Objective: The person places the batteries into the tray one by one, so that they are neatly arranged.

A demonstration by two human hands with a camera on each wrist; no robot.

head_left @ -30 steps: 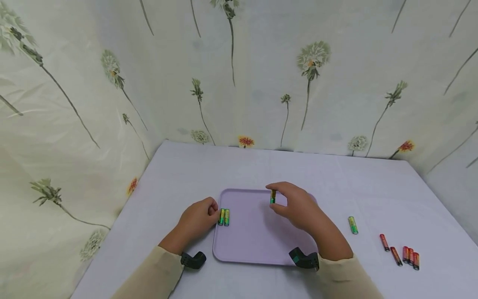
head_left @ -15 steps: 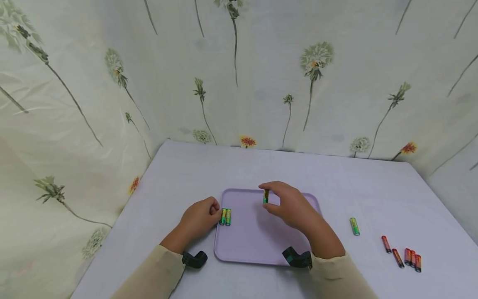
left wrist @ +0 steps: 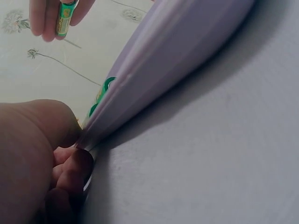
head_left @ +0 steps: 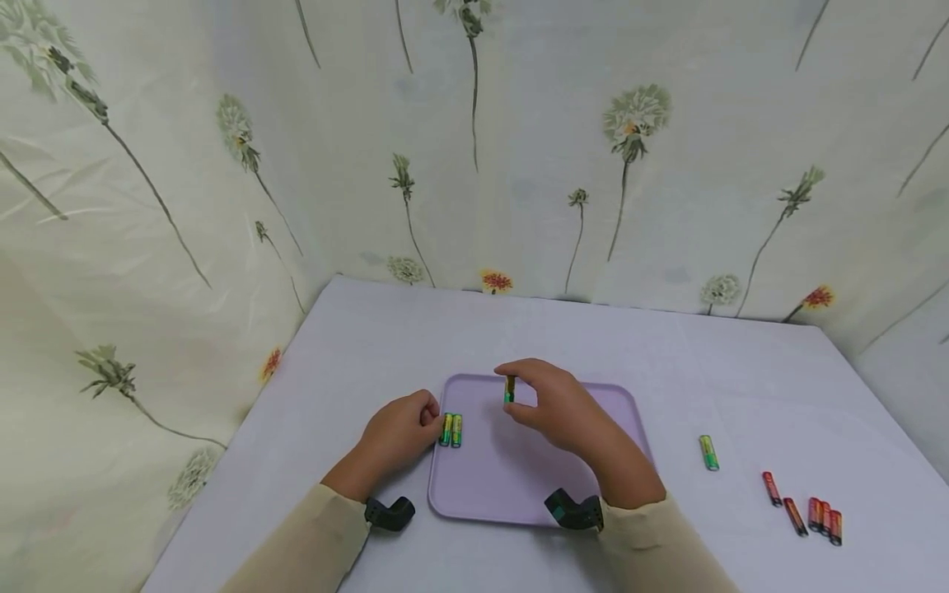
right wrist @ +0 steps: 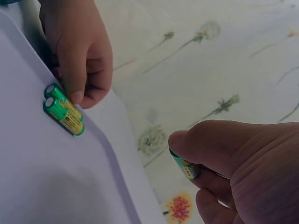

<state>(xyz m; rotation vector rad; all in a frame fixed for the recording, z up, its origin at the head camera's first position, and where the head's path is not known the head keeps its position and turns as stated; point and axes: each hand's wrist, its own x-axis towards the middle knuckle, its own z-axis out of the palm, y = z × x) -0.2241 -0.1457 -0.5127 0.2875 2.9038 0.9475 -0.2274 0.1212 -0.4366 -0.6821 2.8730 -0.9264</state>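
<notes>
My right hand (head_left: pixel 565 412) holds a green-and-yellow battery (head_left: pixel 509 389) by its ends between thumb and fingers, above the lilac tray (head_left: pixel 511 486). Two more green batteries (right wrist: pixel 64 112) lie side by side in the tray against its left wall. At that same side my left hand (head_left: pixel 396 432) pinches the tray's rim, with thumb above and curled fingers below, as the left wrist view shows. Its thumb (right wrist: pixel 74 77) is close beside the two batteries; whether it touches them I cannot tell.
One green battery (head_left: pixel 708 453) lies on the white-covered table (head_left: pixel 385 329) right of the tray. Farther right are two red batteries apart, one of them a red battery (head_left: pixel 772 488), and a red cluster (head_left: pixel 825 517). A flowered curtain (head_left: pixel 519 148) hangs behind.
My right hand has moved left over the tray with the battery, closer to the two lying there. The left hand stays at the rim. The head view has shifted slightly.
</notes>
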